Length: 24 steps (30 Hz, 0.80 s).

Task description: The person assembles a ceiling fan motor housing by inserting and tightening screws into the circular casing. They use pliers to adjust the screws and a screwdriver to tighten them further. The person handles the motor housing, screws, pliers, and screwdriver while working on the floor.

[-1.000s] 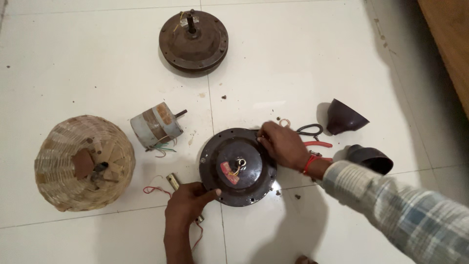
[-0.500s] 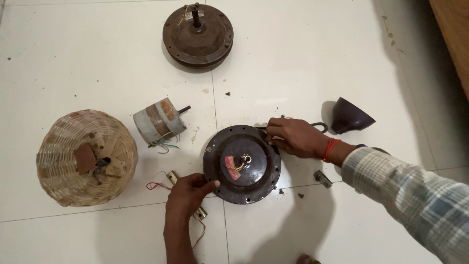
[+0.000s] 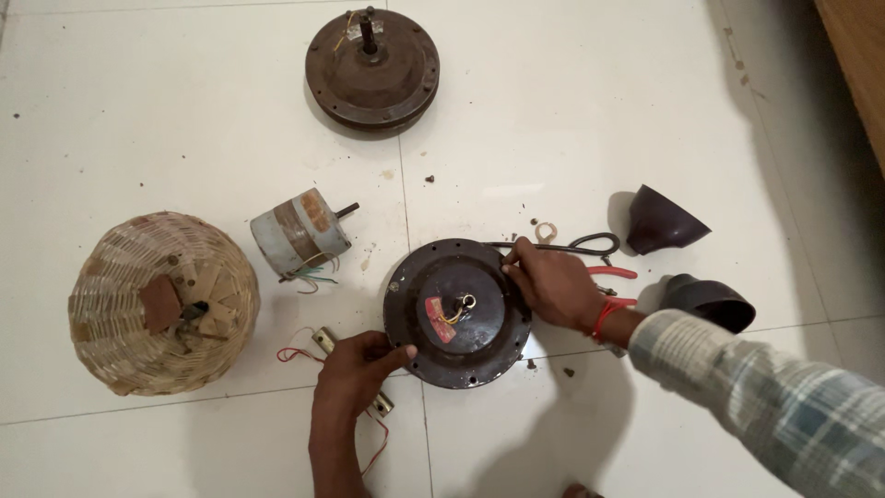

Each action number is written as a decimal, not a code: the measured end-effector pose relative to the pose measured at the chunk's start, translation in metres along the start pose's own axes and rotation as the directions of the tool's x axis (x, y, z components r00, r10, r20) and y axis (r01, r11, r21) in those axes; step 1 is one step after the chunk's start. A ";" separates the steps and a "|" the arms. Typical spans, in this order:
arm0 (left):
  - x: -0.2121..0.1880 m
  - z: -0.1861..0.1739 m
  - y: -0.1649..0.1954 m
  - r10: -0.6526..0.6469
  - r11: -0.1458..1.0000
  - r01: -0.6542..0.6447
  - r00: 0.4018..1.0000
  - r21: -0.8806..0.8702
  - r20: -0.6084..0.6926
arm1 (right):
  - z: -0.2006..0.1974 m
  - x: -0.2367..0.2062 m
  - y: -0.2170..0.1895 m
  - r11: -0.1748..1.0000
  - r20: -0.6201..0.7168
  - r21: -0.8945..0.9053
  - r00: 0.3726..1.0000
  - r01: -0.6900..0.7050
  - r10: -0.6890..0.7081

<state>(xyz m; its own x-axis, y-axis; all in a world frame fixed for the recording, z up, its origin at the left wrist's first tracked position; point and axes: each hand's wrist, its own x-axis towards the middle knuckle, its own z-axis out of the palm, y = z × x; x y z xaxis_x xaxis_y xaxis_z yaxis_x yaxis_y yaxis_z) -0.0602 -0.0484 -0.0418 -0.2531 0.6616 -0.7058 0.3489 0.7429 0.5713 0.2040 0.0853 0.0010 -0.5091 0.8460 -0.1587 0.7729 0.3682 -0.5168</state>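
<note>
Now | motor housing (image 3: 458, 314) on floor tile, centre | left hand (image 3: 355, 369) braces its lower-left rim, fingers curled | right hand (image 3: 553, 281) has shifted onto upper-right rim, pinching there; pliers (image 3: 604, 272) now uncovered behind it | grip two-sided, steadier
</note>
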 end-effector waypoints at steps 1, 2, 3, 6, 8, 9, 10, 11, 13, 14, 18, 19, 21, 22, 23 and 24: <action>-0.001 0.000 0.000 -0.015 1.000 0.015 1.000 0.026 -0.002 | 0.005 -0.003 -0.004 0.998 -0.019 0.009 0.997 -0.070 0.070; -0.002 -0.001 0.001 -0.028 0.998 0.028 1.000 0.051 -0.005 | 0.009 -0.004 -0.008 0.990 -0.039 0.019 0.989 -0.138 0.139; -0.002 -0.001 0.002 -0.015 0.999 0.015 1.000 0.033 -0.011 | 0.012 -0.005 -0.011 0.983 -0.061 0.043 0.981 -0.179 0.182; -0.006 0.001 0.005 -0.002 1.000 0.002 1.000 0.016 -0.027 | 0.015 -0.003 -0.021 0.952 -0.098 0.107 0.950 -0.285 0.296; -0.008 0.003 0.006 -0.026 0.998 0.029 0.999 0.053 -0.043 | 0.010 -0.001 -0.026 0.933 -0.091 0.135 0.933 -0.334 0.347; -0.009 0.003 0.007 -0.017 0.996 0.021 0.999 0.090 -0.047 | 0.006 0.001 -0.025 0.958 -0.065 0.091 0.958 -0.272 0.278; -0.010 0.003 0.007 -0.007 0.992 0.013 0.999 0.127 -0.049 | -0.001 0.003 -0.022 0.977 -0.034 0.049 0.977 -0.209 0.210; -0.010 0.004 0.007 -0.001 0.986 0.009 0.999 0.164 -0.048 | -0.008 0.004 -0.019 0.989 0.002 0.008 0.989 -0.145 0.145; -0.010 0.005 0.005 0.005 0.983 0.007 0.998 0.184 -0.060 | -0.022 0.008 -0.011 0.978 0.054 -0.127 0.986 0.166 -0.160; -0.009 0.006 0.004 0.008 0.981 0.005 0.998 0.195 -0.064 | -0.028 0.010 -0.007 0.931 0.095 -0.186 0.949 0.315 -0.302; -0.002 0.007 0.003 0.033 0.991 -0.022 0.996 0.132 -0.085 | -0.038 0.013 0.001 0.913 0.229 -0.144 0.911 0.381 -0.343; -0.001 0.007 0.002 0.037 0.994 -0.027 0.996 0.108 -0.086 | -0.039 0.013 0.003 0.898 0.220 -0.127 0.895 0.422 -0.389; 0.001 0.005 0.001 0.034 0.996 -0.027 0.996 0.080 -0.086 | -0.039 0.015 0.004 0.888 0.206 -0.096 0.882 0.449 -0.424; 0.001 0.006 0.002 0.027 0.997 -0.021 0.996 0.074 -0.083 | -0.038 0.014 0.006 0.897 0.204 -0.085 0.888 0.435 -0.411; 0.000 0.006 0.002 0.020 0.997 -0.014 0.997 0.070 -0.079 | -0.038 0.014 0.007 0.905 0.202 -0.072 0.894 0.420 -0.399; -0.001 0.006 0.002 0.002 0.998 0.002 0.997 0.060 -0.078 | -0.036 0.013 0.008 0.922 0.207 -0.063 0.909 0.382 -0.362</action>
<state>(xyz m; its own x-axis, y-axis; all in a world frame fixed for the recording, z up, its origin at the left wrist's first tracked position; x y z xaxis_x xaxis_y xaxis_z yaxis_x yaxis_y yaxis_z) -0.0537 -0.0481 -0.0431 -0.3215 0.6692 -0.6699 0.4018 0.7371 0.5434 0.2171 0.1129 0.0255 -0.8209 0.5557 -0.1314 0.5424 0.6868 -0.4838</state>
